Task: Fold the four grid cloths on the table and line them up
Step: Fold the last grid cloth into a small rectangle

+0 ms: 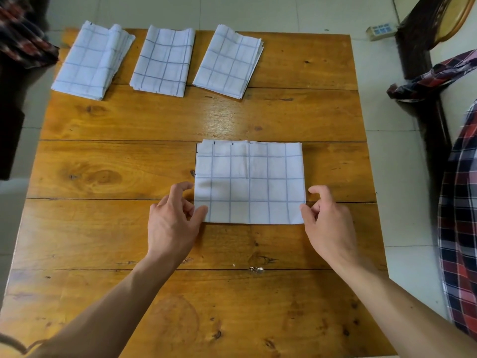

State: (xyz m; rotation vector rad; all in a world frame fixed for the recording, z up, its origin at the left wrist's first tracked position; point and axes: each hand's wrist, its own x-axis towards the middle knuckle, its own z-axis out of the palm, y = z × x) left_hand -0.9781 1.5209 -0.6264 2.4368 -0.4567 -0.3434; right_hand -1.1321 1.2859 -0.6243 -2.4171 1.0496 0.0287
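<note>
The fourth grid cloth (249, 182) is lying half-folded in the middle of the bench (129, 151), with three folded cloths (165, 60) lined up along the far edge. The left hand (171, 223) and right hand (327, 223) are flanking its near corners, each grip loosely curled with the thumb touching the edge, nothing firmly pinched. It looks to be needing one more fold, then a place beside the others.
</note>
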